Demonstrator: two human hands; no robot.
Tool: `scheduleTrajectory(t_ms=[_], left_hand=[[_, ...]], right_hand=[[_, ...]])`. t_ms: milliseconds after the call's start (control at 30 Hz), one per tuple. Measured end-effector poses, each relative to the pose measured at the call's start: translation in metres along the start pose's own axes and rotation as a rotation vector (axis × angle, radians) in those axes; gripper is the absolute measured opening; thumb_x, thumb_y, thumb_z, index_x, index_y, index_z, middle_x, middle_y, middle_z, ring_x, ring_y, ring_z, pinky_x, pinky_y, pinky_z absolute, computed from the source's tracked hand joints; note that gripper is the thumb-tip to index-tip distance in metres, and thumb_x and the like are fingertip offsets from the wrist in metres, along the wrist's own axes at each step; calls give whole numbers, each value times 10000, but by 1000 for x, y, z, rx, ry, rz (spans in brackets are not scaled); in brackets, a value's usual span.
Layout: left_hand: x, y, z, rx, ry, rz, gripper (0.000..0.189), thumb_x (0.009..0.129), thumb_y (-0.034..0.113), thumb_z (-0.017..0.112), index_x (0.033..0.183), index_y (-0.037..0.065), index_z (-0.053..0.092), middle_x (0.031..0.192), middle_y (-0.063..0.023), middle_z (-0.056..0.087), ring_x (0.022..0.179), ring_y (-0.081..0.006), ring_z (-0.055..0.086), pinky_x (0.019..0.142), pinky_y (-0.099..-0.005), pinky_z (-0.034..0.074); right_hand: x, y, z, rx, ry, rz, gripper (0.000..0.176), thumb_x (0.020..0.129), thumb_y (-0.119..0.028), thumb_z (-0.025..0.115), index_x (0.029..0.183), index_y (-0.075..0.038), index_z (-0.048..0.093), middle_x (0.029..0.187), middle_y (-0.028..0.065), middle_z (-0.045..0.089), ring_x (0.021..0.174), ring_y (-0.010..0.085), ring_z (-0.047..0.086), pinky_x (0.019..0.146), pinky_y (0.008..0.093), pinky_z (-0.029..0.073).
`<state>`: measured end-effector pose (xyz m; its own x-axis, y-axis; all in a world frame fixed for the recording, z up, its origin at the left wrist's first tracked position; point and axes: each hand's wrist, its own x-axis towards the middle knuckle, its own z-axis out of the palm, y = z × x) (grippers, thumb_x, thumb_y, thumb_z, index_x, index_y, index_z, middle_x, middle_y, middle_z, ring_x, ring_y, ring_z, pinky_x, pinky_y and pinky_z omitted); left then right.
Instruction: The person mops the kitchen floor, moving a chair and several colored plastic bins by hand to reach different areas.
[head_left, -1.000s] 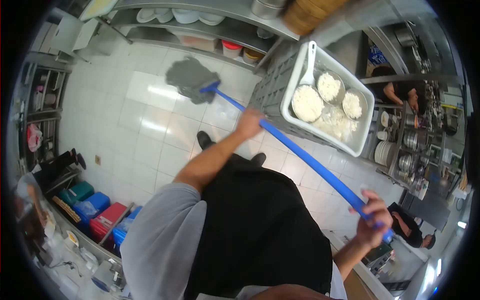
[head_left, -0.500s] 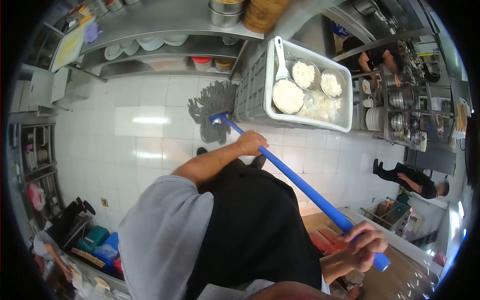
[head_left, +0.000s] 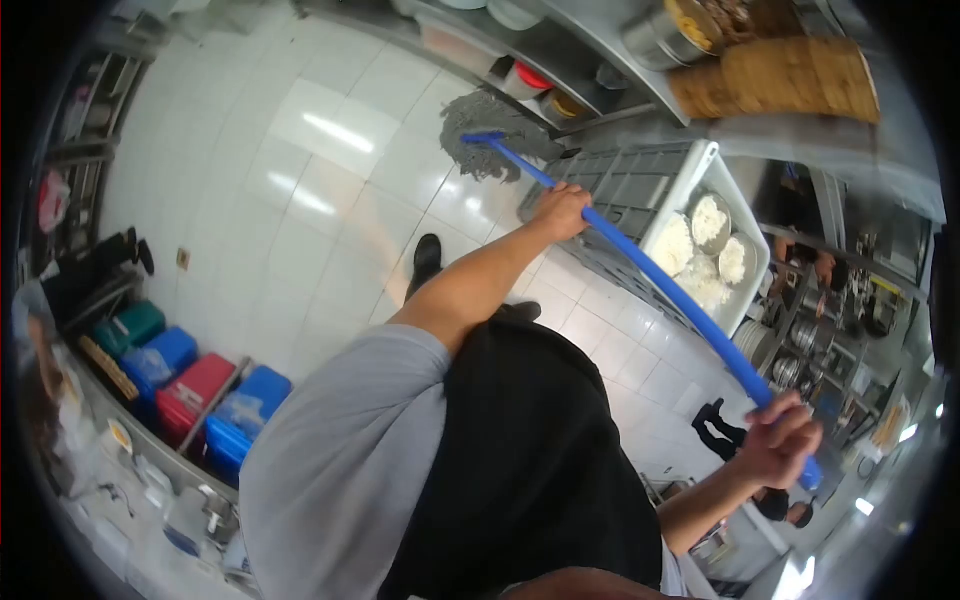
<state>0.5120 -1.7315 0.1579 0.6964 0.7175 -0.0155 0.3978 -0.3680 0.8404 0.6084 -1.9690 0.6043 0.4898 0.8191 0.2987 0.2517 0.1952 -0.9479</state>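
A long blue mop handle (head_left: 665, 285) runs diagonally across the head view. My left hand (head_left: 562, 212) is wrapped round its middle part, while my right hand (head_left: 783, 440) grips it close to the top end. The grey mop head (head_left: 470, 115) lies spread on the white tiled floor (head_left: 330, 190), beside a steel shelf unit and a grey crate. Part of the handle passes in front of the crate.
The grey crate (head_left: 600, 180) carries a white tub (head_left: 755, 285) with bowls of white food. Steel shelving (head_left: 590, 85) is at the top. Colored bins (head_left: 195, 395) line the lower left. People stand at the far left (head_left: 85, 270) and lower right (head_left: 720, 430).
The view has turned and shifted. The mop head now appears farther up and to the right, farther out from my body, with both hands still on the handle.
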Motion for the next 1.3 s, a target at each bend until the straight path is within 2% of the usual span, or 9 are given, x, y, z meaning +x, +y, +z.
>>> scheduleTrajectory(t_ms=[267,433,500,600,867,1033,1167,1200,1300], left_hand=[[-104,-113,-38,114,150,124,396,843,351,810,673,57,606,730,-178,622,753,-406,638,712,-515,506],[-187,-219,-37,569,84,-317,279,855,333,792,997,111,700,1109,-158,677,1060,-397,663,883,-517,555],[-193,-168,-24,665,-31,-727,346,838,315,795,1115,129,700,1243,-157,644,1150,-409,643,967,-535,549],[-188,-126,37,761,-162,-761,374,823,299,796,1143,126,712,1292,-173,623,1225,-409,614,1002,-561,535],[-166,69,280,580,-521,-248,238,791,209,763,957,39,747,1084,-214,709,1104,-380,668,970,-484,551],[-177,256,402,306,-708,70,311,860,415,741,926,116,792,966,-180,742,995,-389,717,907,-513,559],[-179,305,488,-43,-928,284,439,818,543,787,957,127,787,991,-138,764,999,-360,725,873,-535,547],[-177,307,496,-130,-962,341,436,830,540,778,965,125,787,983,-126,764,1005,-350,722,881,-534,536],[-187,315,514,-106,-883,339,426,853,535,754,975,128,786,960,-118,760,1026,-338,714,909,-530,508]], right_hand=[[0,62,-10,233,-255,-11,383,995,-341,642,703,-184,452,600,18,539,622,235,613,516,355,461],[-92,158,-14,243,-447,170,274,946,-132,737,746,-57,565,852,139,708,965,399,713,891,512,555],[-120,183,-54,158,-545,185,243,910,-104,766,768,-32,583,893,149,717,1032,409,702,963,521,527],[-150,196,-136,105,-575,207,206,874,-68,790,790,-19,608,935,147,729,1046,412,700,1017,526,506],[-229,92,-414,-43,-256,258,254,937,-236,738,879,-58,567,829,169,717,908,422,708,925,682,494],[-266,-54,-505,126,168,230,438,1004,-495,632,926,-89,485,692,55,458,856,282,571,577,416,642],[-301,-129,-559,-111,226,192,462,984,-589,621,1156,-164,561,871,86,634,644,300,601,533,523,556],[-286,-128,-522,-116,349,230,453,1037,-485,585,885,-83,441,721,49,404,803,204,475,579,313,563],[-304,-115,-561,-112,518,153,417,1022,-504,608,987,-100,512,641,21,382,750,196,492,671,364,502]])
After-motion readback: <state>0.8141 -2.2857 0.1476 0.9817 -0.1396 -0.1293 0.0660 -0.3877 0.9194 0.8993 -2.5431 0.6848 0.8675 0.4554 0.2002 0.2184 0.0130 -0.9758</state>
